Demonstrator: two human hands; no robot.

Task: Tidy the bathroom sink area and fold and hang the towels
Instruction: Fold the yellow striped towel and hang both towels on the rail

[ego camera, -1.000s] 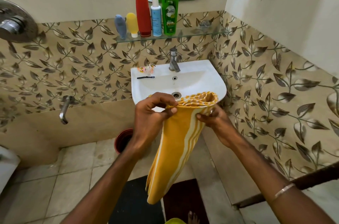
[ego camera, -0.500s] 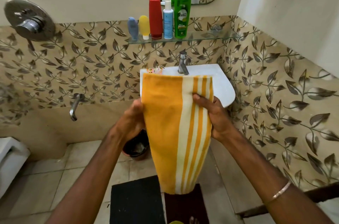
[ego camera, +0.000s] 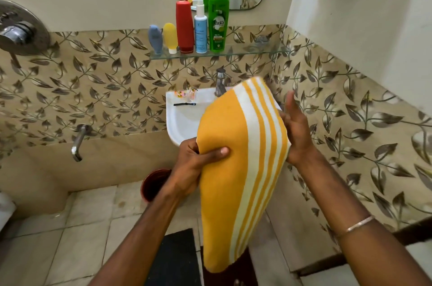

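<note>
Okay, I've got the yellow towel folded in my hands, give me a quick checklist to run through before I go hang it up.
1. Left hand grips the yellow towel, thumb on front: ok.
2. Right hand supports the striped edge; its fingers look open, not clamped: not ok for carrying.
3. Fold is even: cannot tell, the back layers are hidden.
4. Lower end hangs clear of the floor mat: ok.
5. Towel rail in view: not ok, none visible.
6. Sink tidy: not ok, a wrapper and a black hair clip lie on its rim.
</note>
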